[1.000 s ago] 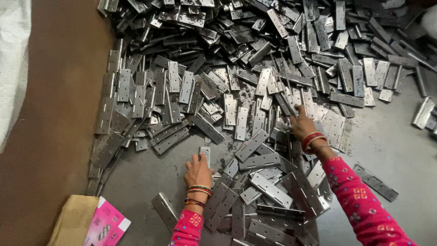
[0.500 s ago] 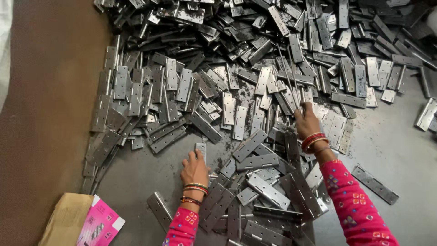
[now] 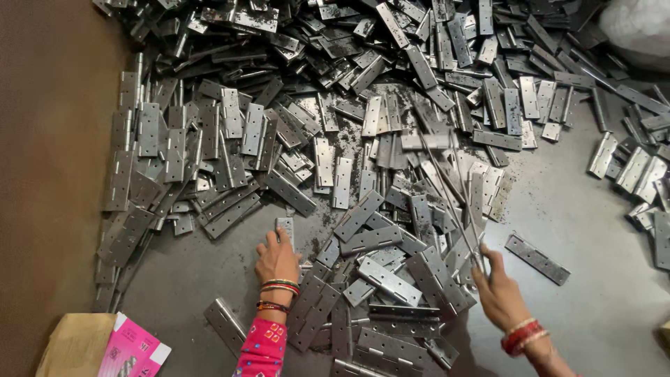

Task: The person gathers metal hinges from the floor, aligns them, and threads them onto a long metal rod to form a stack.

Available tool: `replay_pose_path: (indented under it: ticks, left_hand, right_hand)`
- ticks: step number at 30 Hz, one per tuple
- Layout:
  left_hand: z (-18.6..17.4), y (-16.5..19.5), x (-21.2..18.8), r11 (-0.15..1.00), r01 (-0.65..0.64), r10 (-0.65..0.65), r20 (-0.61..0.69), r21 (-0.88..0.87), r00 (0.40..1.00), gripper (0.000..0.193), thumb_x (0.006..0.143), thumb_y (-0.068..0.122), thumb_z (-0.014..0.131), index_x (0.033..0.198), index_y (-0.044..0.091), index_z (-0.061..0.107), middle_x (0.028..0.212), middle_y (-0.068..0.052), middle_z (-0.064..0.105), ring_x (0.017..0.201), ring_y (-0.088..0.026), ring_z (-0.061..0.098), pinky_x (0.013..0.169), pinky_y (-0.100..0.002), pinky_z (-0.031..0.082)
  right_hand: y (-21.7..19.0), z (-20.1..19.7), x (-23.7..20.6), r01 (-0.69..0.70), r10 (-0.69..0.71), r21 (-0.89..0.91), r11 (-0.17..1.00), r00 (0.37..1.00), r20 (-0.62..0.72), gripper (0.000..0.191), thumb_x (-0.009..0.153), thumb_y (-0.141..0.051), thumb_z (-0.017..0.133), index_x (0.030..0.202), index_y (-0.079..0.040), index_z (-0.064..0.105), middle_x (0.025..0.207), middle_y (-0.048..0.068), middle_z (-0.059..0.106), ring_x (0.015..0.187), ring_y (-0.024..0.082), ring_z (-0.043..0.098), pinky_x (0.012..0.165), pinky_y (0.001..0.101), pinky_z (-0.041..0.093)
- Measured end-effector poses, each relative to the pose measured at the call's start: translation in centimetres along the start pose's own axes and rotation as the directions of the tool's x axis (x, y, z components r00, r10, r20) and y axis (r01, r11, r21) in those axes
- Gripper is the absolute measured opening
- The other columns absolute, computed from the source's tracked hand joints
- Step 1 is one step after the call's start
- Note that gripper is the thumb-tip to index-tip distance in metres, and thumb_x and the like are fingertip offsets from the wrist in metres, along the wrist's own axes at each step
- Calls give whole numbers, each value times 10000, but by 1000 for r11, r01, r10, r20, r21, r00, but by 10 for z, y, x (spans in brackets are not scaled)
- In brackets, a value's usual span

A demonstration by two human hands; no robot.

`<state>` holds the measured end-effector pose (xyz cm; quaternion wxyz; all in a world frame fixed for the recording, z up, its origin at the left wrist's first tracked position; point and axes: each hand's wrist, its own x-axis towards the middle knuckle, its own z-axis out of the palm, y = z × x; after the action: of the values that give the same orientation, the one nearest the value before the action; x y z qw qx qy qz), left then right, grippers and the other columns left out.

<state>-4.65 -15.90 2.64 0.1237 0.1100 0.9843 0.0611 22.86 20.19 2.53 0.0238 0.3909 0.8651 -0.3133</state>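
Both our hands are working low at the near edge of a great heap of hinges [image 3: 391, 139]. Our left hand [image 3: 278, 260] is pinching a small hinge leaf [image 3: 285, 229] upright between thumb and fingertips, just above the grey floor [image 3: 579, 230]. Our right hand [image 3: 499, 293] is gripping a thin metal rod [image 3: 453, 195], blurred, which is slanting up across the pile. We are seeing flat rectangular steel leaves, dull silver, punched with screw holes, knuckled along one edge, many smudged with dark grit. Bare floor is lying open to the right, around one long hinge [image 3: 537, 259], and between our wrists. Brown ground is edging the heap on the left, where a pink packet [image 3: 132, 352] is resting on a cardboard box [image 3: 70, 345].
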Motion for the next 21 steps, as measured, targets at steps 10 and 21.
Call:
replay_pose_path:
  ticks: [10, 21]
  left_hand:
    - [-2, 3, 2, 998, 64, -63, 60, -6, 996, 791, 835, 309, 808, 1481, 123, 390, 1378, -77, 443, 1241, -362, 506, 827, -489, 591]
    - [-5, 3, 9, 999, 48, -48, -12, 11, 999, 764, 858, 295, 802, 1486, 89, 417, 1335, -87, 486, 1216, -356, 546, 806, -446, 614]
  right_hand:
    - [3, 37, -77, -41, 63, 80, 996, 956, -288, 531, 1006, -334, 609, 1508, -371, 438, 926, 161, 789, 606, 390, 693, 577, 506, 555]
    - [-248, 67, 103, 237, -236, -6, 972, 970, 64, 669, 935, -60, 452, 1555, -173, 225, 736, 277, 656, 627, 411, 648, 595, 523, 549]
